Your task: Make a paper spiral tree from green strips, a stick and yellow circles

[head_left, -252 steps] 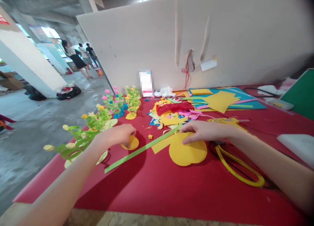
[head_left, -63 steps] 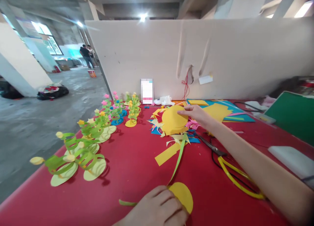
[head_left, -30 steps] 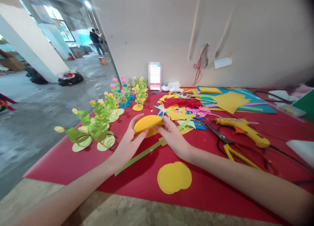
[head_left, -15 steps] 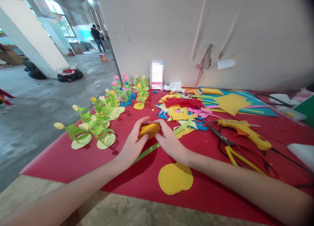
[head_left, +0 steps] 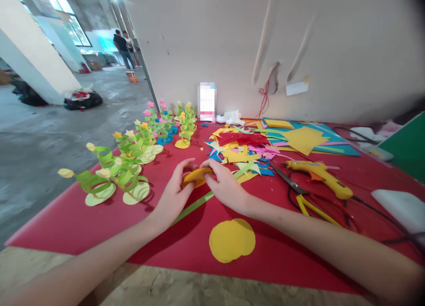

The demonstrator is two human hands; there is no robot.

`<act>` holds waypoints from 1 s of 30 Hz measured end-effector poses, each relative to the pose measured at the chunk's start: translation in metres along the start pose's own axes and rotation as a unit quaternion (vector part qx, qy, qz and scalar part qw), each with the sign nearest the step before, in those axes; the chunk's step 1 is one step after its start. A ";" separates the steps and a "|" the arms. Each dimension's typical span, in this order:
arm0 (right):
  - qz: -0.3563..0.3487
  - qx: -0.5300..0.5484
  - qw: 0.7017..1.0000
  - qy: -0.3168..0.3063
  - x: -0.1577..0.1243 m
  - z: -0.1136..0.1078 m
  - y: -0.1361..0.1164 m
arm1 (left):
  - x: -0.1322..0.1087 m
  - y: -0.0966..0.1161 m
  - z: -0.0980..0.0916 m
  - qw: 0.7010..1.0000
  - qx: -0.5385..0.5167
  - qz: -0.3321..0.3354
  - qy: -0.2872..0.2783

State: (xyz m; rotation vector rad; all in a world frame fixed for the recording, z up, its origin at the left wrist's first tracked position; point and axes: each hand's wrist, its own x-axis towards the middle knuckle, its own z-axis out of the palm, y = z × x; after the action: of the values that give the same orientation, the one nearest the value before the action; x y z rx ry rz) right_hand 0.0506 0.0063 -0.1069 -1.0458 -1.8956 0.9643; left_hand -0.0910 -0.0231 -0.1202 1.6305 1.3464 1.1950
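Note:
Both hands grip a small stack of yellow paper circles (head_left: 198, 177) above the red sheet. My left hand (head_left: 173, 193) has its thumb on the near side and its fingers curled behind the left end. On the right end, my right hand (head_left: 226, 186) pinches the stack between thumb and fingers. A green paper strip (head_left: 194, 205) lies under the hands. Closer to me, two overlapping yellow paper discs (head_left: 232, 240) rest flat on the red sheet (head_left: 172, 248). To the left stand several green paper spirals (head_left: 128, 175) with star or round tops on pale bases.
Colourful paper scraps (head_left: 242, 149) are heaped beyond my hands. Scissors (head_left: 295, 186) and a yellow glue gun (head_left: 318, 175) with a cord lie to the right. A phone (head_left: 207, 101) leans on the wall. Two people (head_left: 123, 49) stand far off at left.
The stack tips to a flatter, more edge-on angle, and my right thumb has shifted on it. The whole view moves slightly, so things appear further left.

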 end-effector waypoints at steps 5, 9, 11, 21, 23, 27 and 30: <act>-0.004 -0.022 0.998 0.053 0.008 -0.034 0.003 | -0.006 0.010 -0.007 0.996 0.047 0.079 0.017; 0.039 -0.053 0.998 0.023 -0.005 -0.085 -0.002 | -0.018 0.027 -0.009 0.958 0.128 0.158 -0.203; 0.066 -0.084 0.993 -0.051 -0.022 -0.109 -0.005 | -0.024 0.034 -0.009 0.910 0.155 0.198 -0.331; 0.074 -0.291 0.944 -0.138 -0.096 -0.110 -0.003 | -0.028 0.032 -0.008 0.832 0.240 0.238 -0.440; 0.026 -0.321 0.935 -0.151 -0.103 -0.096 -0.008 | -0.026 0.031 -0.008 0.831 0.246 0.242 -0.437; -0.036 -0.353 0.921 -0.162 -0.118 -0.073 -0.013 | -0.021 0.028 -0.008 0.830 0.243 0.257 -0.430; -0.056 -0.348 0.922 -0.161 -0.124 -0.063 -0.012 | -0.019 0.023 -0.011 0.837 0.240 0.265 -0.414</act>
State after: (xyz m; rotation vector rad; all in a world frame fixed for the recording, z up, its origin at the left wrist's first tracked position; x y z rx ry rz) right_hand 0.1488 -0.0931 -0.0999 -1.1942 -2.6450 0.3960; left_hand -0.0941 -0.0473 -0.1001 2.5786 0.6443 0.2559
